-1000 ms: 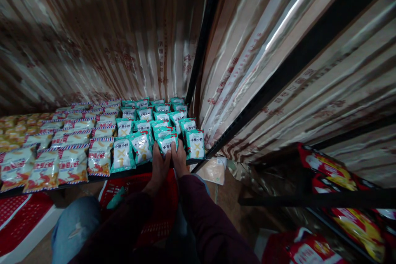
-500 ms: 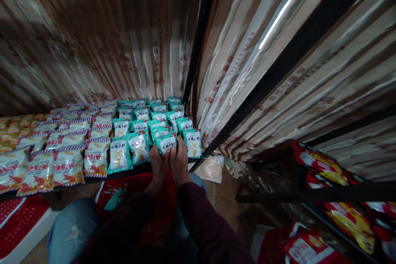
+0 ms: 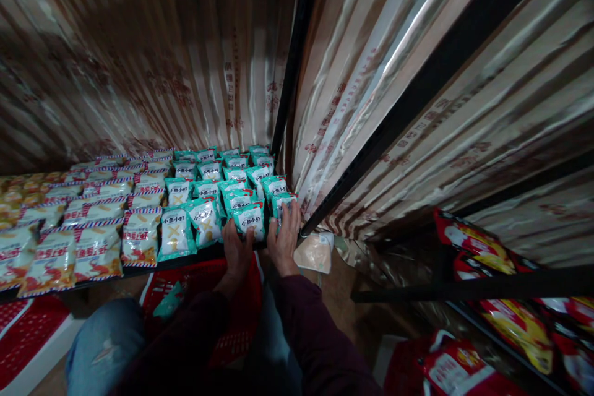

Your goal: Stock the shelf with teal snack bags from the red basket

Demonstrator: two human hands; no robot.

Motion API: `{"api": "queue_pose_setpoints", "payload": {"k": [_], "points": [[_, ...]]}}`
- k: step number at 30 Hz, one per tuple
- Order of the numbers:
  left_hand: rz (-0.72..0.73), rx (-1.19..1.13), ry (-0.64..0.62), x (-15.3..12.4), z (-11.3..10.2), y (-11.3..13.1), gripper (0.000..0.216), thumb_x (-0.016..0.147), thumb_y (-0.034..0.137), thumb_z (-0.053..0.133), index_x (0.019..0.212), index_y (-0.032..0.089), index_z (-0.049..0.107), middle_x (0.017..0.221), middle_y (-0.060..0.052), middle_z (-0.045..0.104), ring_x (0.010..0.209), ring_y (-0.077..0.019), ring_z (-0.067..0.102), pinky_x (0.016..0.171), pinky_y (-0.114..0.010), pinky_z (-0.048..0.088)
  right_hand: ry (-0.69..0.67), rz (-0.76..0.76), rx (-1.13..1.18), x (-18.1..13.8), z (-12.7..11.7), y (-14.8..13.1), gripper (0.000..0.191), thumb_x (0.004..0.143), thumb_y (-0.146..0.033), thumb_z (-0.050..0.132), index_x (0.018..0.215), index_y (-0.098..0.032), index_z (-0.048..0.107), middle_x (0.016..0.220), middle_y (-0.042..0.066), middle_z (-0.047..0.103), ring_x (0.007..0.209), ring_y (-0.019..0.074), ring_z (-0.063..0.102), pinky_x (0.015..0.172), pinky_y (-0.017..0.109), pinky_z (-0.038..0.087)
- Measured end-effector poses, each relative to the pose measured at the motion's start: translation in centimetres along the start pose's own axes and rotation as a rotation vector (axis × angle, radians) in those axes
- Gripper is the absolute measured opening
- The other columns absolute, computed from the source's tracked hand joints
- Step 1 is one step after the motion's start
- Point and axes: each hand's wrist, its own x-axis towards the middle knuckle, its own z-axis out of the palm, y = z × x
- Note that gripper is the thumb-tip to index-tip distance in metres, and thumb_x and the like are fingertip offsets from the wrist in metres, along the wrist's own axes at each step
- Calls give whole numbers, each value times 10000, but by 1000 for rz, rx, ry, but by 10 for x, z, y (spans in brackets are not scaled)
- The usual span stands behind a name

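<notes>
Teal-and-white snack bags stand in packed rows at the right end of a low shelf. My left hand [image 3: 237, 252] is closed at the lower left of a front snack bag [image 3: 251, 218], its thumb against the bag's face. My right hand [image 3: 284, 240] lies over the corner snack bag [image 3: 281, 200], fingers stretched out and slightly apart, covering most of its front. A gap separates the two hands. Left of them, more teal bags [image 3: 177, 230] stand upright or lean back.
White-and-orange snack bags [image 3: 140, 236] fill the shelf to the left. Below is a red basket [image 3: 204, 272] with a teal bag [image 3: 169, 301] inside. A black shelf post [image 3: 338, 195] rises at the right. Red-and-yellow packets [image 3: 520, 328] lie on another rack. Pleated curtains [image 3: 195, 62] hang behind.
My right hand has moved right, off the middle front bag and onto the corner bag. My left hand stays at the middle bag. The view has shifted slightly.
</notes>
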Motion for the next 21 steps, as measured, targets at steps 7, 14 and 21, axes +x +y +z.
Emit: {"api": "queue_pose_setpoints", "payload": {"k": [7, 14, 21], "points": [[-66, 31, -68, 14, -10, 1, 602, 873, 510, 487, 1324, 114, 442, 1195, -179, 555, 1140, -292, 516, 991, -501, 425, -123, -112, 192, -38, 22, -23, 448, 996, -285, 313, 1428, -169, 348, 1510, 160, 331, 1434, 255, 256, 1104, 545, 349], [-4, -6, -96, 14, -12, -2, 602, 925, 468, 407, 1404, 107, 349, 1352, -213, 465, 1286, -293, 435, 1063, -500, 371, -224, 47, 253, -50, 47, -16, 505, 1003, -354, 301, 1484, -204, 272, 1542, 139, 289, 1415, 243, 304, 1101, 504, 371], [42, -50, -69, 13, -3, -6, 639, 928, 436, 434, 1460, 129, 260, 1439, -211, 393, 1345, -277, 383, 1096, -485, 349, -252, 128, 388, -46, 54, -6, 528, 979, -402, 330, 1456, -175, 332, 1498, 129, 377, 1388, 228, 355, 1136, 471, 337]]}}
